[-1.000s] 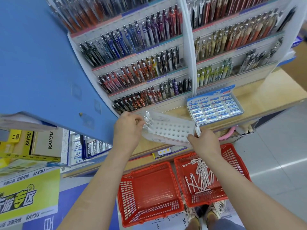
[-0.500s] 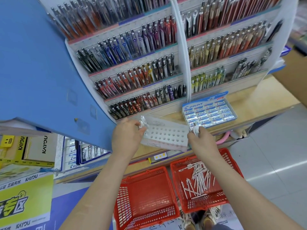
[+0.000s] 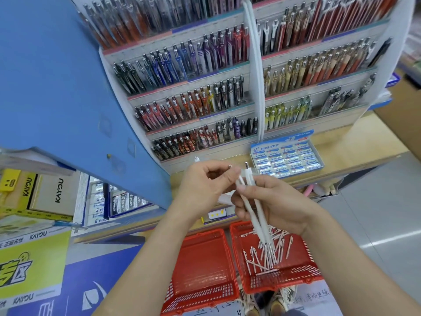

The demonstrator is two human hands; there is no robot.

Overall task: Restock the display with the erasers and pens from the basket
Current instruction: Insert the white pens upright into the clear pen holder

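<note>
Several slim white pens [image 3: 258,224] in right hand [image 3: 280,206].

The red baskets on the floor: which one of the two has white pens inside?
The right red basket, under the right hand: loose white pens lie on its floor. The left red basket shows only bare mesh.

One wide-angle head-worn view looks forward and down, close to the tiered white pen rack [image 3: 253,87], with red plastic mesh baskets [image 3: 200,258] below.
</note>
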